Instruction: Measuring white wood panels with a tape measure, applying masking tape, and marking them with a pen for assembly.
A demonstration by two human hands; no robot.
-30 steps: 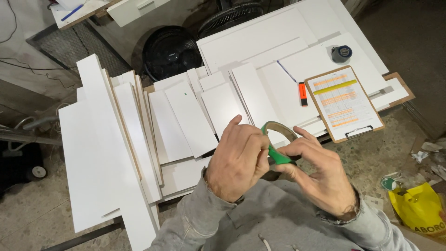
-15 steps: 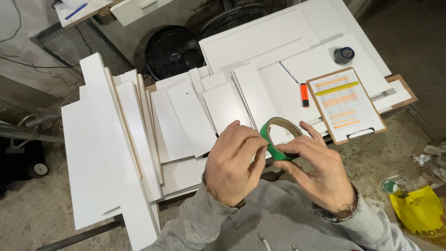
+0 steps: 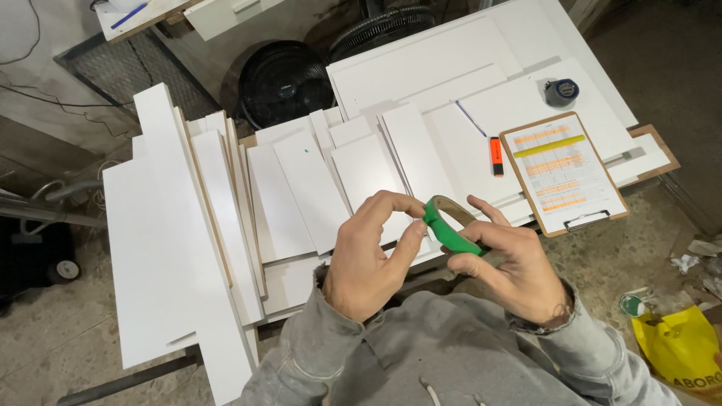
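Tape roll (image 3: 450, 225) tilted flatter than before, both hands (image 3: 444, 259) pinching it

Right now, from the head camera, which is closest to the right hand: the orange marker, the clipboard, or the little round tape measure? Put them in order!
From the right hand:
1. Clipboard, just beyond it, slightly to the right; its bottom edge comes nearest.
2. Orange marker, straight ahead on the white boards.
3. Round tape measure, far back at the right.
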